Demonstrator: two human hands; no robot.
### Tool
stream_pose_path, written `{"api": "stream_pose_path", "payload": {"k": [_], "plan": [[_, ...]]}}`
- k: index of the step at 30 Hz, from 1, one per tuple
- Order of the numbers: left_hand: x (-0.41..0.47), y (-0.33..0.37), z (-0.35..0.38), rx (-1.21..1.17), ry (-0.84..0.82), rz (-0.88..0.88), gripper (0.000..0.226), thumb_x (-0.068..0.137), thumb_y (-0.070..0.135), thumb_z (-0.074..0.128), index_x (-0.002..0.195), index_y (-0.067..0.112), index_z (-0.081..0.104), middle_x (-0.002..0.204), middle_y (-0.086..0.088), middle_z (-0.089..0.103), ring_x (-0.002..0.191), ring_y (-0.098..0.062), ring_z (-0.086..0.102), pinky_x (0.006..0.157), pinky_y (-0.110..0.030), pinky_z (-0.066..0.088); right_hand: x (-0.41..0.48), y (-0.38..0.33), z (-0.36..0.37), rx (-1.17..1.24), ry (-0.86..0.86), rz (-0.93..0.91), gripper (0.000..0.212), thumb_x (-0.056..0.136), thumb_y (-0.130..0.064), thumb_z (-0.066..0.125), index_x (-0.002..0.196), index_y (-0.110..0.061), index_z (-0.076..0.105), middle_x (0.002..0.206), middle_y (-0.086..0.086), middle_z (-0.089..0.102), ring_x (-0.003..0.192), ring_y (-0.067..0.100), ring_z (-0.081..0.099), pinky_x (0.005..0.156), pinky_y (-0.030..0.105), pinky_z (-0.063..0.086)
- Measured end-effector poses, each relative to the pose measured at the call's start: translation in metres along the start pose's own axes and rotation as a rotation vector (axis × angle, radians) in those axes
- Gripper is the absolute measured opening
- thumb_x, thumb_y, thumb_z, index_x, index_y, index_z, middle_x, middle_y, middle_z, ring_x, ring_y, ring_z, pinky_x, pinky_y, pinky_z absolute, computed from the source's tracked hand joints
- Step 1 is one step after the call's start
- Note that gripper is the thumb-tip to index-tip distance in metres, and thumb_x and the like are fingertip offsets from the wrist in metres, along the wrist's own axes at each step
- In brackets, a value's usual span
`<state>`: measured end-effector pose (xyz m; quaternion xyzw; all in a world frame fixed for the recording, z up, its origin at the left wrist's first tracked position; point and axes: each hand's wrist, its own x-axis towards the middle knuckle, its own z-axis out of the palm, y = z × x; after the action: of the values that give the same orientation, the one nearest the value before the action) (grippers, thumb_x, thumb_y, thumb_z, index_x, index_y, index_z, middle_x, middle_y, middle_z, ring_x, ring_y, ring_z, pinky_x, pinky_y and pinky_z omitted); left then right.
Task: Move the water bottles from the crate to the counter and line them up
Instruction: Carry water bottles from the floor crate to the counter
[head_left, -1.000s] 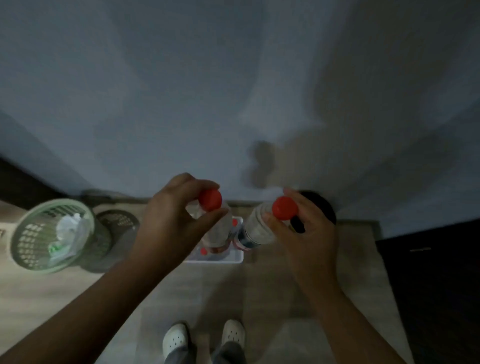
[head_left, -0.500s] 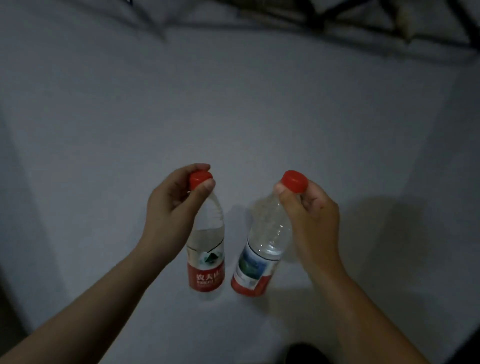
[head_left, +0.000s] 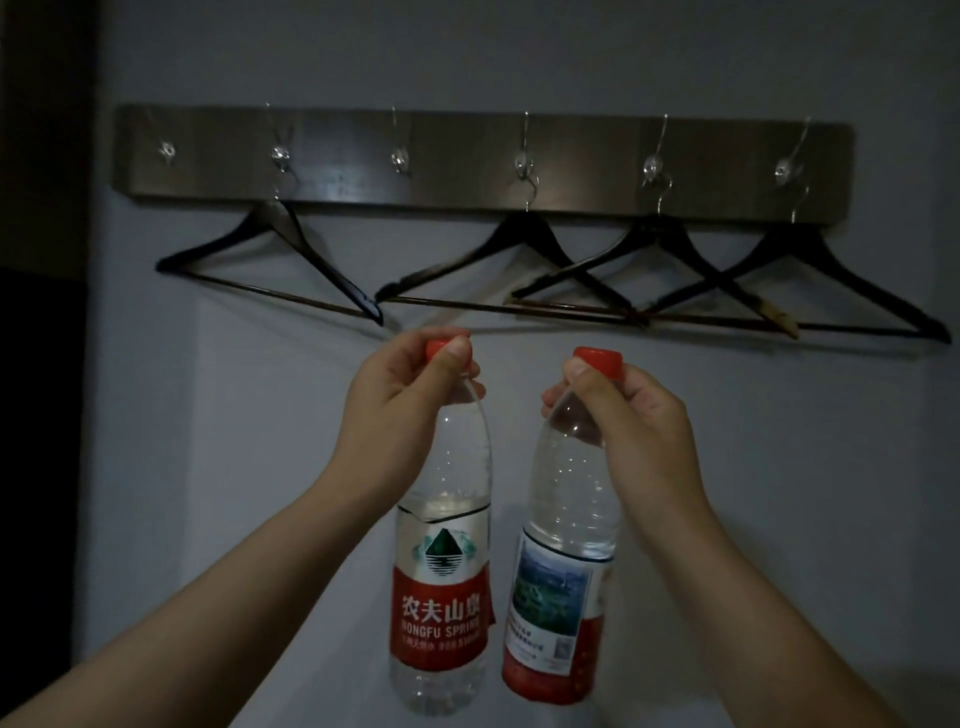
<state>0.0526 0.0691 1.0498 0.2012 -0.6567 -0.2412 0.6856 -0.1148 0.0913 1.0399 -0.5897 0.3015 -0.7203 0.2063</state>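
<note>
Gripping red caps (head_left: 597, 359), left hand (head_left: 395, 410) and right hand (head_left: 641, 434) hang water bottles (head_left: 441, 571) before black hangers (head_left: 525, 231) on a hook rail (head_left: 467, 158)

Hangers (head_left: 525, 226) under a hook rail (head_left: 467, 171) close above; plain wall (head_left: 234, 441) either side; narrow gap between the two bottles (head_left: 441, 571)

Dim, bluish-grey light, soft focus, dark left edge, slight wide-angle bowing.
</note>
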Motion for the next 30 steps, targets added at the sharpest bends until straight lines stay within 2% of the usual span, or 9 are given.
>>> {"api": "stream_pose_path", "payload": {"k": [5, 10, 13, 16, 21, 25, 30], "plan": [[-0.006, 0.016, -0.005, 0.06, 0.05, -0.005, 0.025, 0.093, 0.02, 0.05, 0.109, 0.007, 0.063, 0.088, -0.009, 0.068, 0.077, -0.015, 0.069, 0.073, -0.02, 0.057, -0.002, -0.004, 0.002, 0.076, -0.068, 0.038, 0.025, 0.086, -0.029, 0.061, 0.092, -0.005, 0.069, 0.08, 0.004, 0.075, 0.075, 0.011, 0.071, 0.068, 0.014, 0.054], [-0.018, 0.024, -0.023, 0.133, 0.125, -0.029, 0.025, 0.092, 0.022, 0.05, 0.109, 0.009, 0.064, 0.09, -0.009, 0.069, 0.079, -0.017, 0.07, 0.069, -0.016, 0.054, -0.008, 0.001, 0.017, 0.117, -0.152, 0.06, 0.023, 0.087, -0.029, 0.061, 0.092, -0.008, 0.068, 0.08, 0.002, 0.074, 0.075, 0.009, 0.071, 0.068, 0.015, 0.053], [-0.027, 0.032, -0.043, 0.183, 0.156, -0.032, 0.023, 0.092, 0.022, 0.051, 0.108, 0.012, 0.064, 0.089, -0.006, 0.07, 0.081, -0.017, 0.071, 0.072, -0.019, 0.055, -0.013, -0.003, 0.034, 0.129, -0.176, 0.038, 0.021, 0.087, -0.029, 0.061, 0.09, -0.009, 0.068, 0.079, 0.001, 0.074, 0.074, 0.006, 0.07, 0.064, 0.01, 0.051], [-0.035, 0.043, -0.07, 0.228, 0.187, -0.023, 0.024, 0.091, 0.022, 0.052, 0.11, 0.011, 0.064, 0.089, -0.006, 0.069, 0.082, -0.017, 0.071, 0.074, -0.023, 0.057, -0.022, -0.01, 0.059, 0.152, -0.209, 0.03, 0.019, 0.087, -0.028, 0.061, 0.089, -0.011, 0.068, 0.079, 0.002, 0.074, 0.075, 0.008, 0.071, 0.066, 0.013, 0.052], [-0.051, 0.069, -0.135, 0.24, 0.272, -0.004, 0.021, 0.092, 0.02, 0.052, 0.107, 0.011, 0.064, 0.085, -0.003, 0.069, 0.077, -0.013, 0.07, 0.069, -0.019, 0.055, -0.045, -0.027, 0.122, 0.219, -0.272, 0.031, 0.022, 0.086, -0.027, 0.063, 0.093, -0.007, 0.068, 0.08, 0.005, 0.074, 0.073, 0.009, 0.071, 0.063, 0.013, 0.052], [-0.074, 0.098, -0.203, 0.282, 0.313, 0.013, 0.021, 0.092, 0.017, 0.052, 0.107, 0.008, 0.064, 0.087, -0.007, 0.069, 0.074, -0.01, 0.069, 0.067, -0.016, 0.054, -0.073, -0.043, 0.193, 0.267, -0.322, 0.026, 0.016, 0.086, -0.027, 0.063, 0.087, -0.013, 0.069, 0.08, 0.006, 0.074, 0.075, 0.013, 0.071, 0.064, 0.014, 0.052], [-0.107, 0.135, -0.306, 0.376, 0.347, 0.011, 0.025, 0.091, 0.018, 0.052, 0.107, 0.004, 0.064, 0.087, -0.01, 0.069, 0.077, -0.015, 0.068, 0.07, -0.02, 0.055, -0.12, -0.058, 0.298, 0.343, -0.402, 0.037, 0.015, 0.086, -0.028, 0.064, 0.082, -0.014, 0.068, 0.079, 0.006, 0.074, 0.074, 0.013, 0.071, 0.065, 0.015, 0.053]]}}
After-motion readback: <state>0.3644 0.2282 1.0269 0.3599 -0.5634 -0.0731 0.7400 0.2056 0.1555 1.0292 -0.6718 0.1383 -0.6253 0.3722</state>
